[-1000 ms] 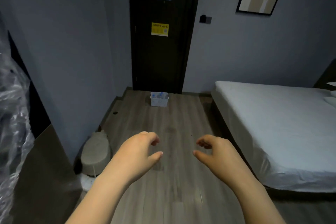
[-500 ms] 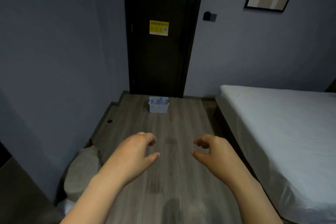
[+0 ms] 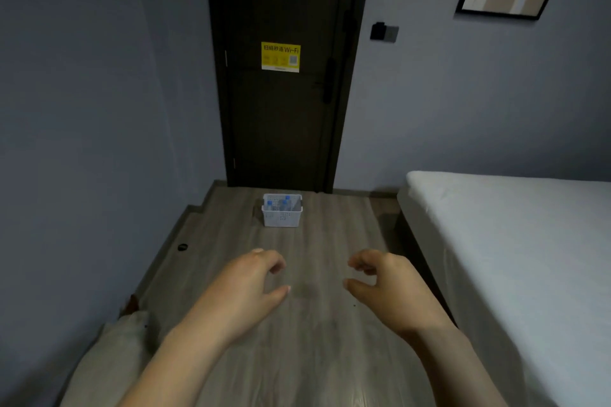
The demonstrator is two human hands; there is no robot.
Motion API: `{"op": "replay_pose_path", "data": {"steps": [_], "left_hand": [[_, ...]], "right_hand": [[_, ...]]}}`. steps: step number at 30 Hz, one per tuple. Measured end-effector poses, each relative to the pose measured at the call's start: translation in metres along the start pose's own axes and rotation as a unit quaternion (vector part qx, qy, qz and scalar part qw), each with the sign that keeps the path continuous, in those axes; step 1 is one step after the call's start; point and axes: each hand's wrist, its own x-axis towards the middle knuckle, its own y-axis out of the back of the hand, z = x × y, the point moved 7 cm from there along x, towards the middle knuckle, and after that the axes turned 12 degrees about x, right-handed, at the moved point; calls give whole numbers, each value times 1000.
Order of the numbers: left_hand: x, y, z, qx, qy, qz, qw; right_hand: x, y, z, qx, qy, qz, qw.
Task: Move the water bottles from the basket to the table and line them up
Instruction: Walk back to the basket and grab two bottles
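Observation:
A small white perforated basket (image 3: pixel 282 219) stands on the wooden floor in front of the dark door. Several clear water bottles with blue caps (image 3: pixel 286 203) stick up inside it. My left hand (image 3: pixel 246 287) and my right hand (image 3: pixel 388 286) hover side by side over the floor, well short of the basket. Both hands are empty, with fingers curled and apart. No table shows in this view.
A dark door (image 3: pixel 281 69) with a yellow Wi-Fi sign closes the far end. A bed with a white sheet (image 3: pixel 515 241) fills the right side. A pale cushion-like object (image 3: pixel 109 350) lies by the left wall. A wooden floor strip (image 3: pixel 314 340) leads to the basket.
The view has moved forward along the floor, so the basket and door look nearer and larger. The clear plastic sheet at the left has left the view. My hands keep the same empty, curled pose.

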Motion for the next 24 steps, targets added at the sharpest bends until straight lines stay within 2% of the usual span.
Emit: {"op": "replay_pose_path", "data": {"steps": [14, 24], "left_hand": [[252, -32, -85, -53, 9, -12, 998], [404, -48, -147, -50, 13, -11, 999]], "right_hand": [[250, -3, 16, -59, -32, -42, 997], [411, -24, 22, -57, -42, -74, 995]]}}
